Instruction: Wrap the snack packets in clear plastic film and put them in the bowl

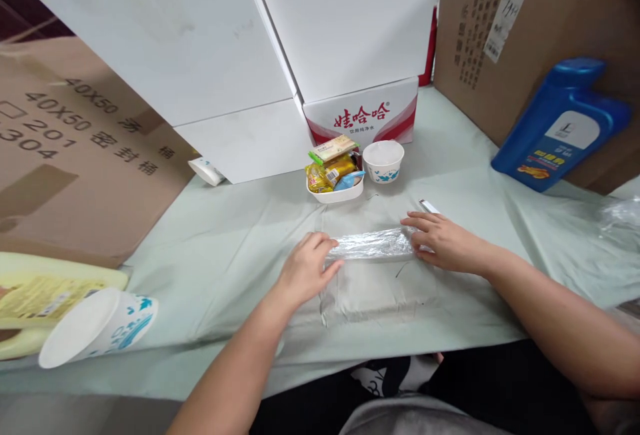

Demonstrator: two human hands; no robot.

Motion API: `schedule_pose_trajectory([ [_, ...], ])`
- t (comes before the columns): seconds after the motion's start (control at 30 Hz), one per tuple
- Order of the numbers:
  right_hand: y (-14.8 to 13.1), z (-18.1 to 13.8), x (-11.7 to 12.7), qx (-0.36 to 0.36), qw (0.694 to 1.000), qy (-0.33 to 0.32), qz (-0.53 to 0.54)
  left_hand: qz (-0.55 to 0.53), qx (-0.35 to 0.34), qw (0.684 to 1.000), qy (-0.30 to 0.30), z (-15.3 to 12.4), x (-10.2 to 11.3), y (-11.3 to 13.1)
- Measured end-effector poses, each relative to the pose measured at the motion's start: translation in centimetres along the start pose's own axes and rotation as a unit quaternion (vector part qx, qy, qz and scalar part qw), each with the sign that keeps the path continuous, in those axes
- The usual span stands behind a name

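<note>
A roll of clear cling film [373,244] lies crosswise on the cloth in front of me, shiny and wrinkled. My left hand [309,267] has its fingers and thumb around the left end. At the opposite end, my right hand [440,241] grips with bent fingers, its index finger reaching over the top. A thin clear sheet seems to lie flat on the cloth nearer to me. Beyond the roll stands a small white oval tub [336,195] filled with several wrapped snacks [333,169]. A lidded white paper bowl [384,167] with a blue print is beside it.
Just past my right hand lies a small white stick-like object [429,206]. A blue bottle [555,131] leans at right before a cardboard box [540,15]. White boxes [350,28] stand behind. At left are a paper bucket [107,328], yellow jug [50,288] and carton [75,175].
</note>
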State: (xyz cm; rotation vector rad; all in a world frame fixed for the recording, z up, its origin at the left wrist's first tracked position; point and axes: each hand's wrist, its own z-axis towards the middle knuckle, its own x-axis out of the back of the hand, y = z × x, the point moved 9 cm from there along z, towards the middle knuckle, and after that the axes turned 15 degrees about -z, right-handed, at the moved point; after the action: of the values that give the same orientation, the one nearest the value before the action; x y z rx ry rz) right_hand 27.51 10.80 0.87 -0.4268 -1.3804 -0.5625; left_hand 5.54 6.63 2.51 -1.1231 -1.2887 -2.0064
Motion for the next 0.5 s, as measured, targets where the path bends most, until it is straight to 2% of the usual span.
schedule_pose_trajectory([
  [0.07,-1.3,0.2,1.0,0.022,0.999,0.027,0.004,-0.016,-0.028,0.999,-0.024,0.0,-2.0,2.2],
  [0.13,-2.9,0.1,2.0,0.042,0.998,0.028,0.022,0.007,-0.029,0.999,-0.027,0.0,-3.7,3.5],
  [0.27,-5.5,-0.7,3.7,0.080,0.990,-0.049,0.103,0.030,-0.039,0.997,-0.066,-0.3,-6.3,5.0],
  [0.37,-5.4,-1.5,4.8,0.082,0.974,-0.083,0.195,-0.034,-0.111,0.984,-0.138,-1.0,-7.8,6.9],
  [0.43,-4.7,-1.8,5.1,0.076,0.955,-0.091,0.271,-0.104,-0.167,0.961,-0.193,-1.7,-8.4,8.4],
  [0.5,-3.9,-1.6,4.8,0.061,0.937,-0.092,0.332,-0.174,-0.196,0.934,-0.245,-2.3,-8.9,9.4],
])
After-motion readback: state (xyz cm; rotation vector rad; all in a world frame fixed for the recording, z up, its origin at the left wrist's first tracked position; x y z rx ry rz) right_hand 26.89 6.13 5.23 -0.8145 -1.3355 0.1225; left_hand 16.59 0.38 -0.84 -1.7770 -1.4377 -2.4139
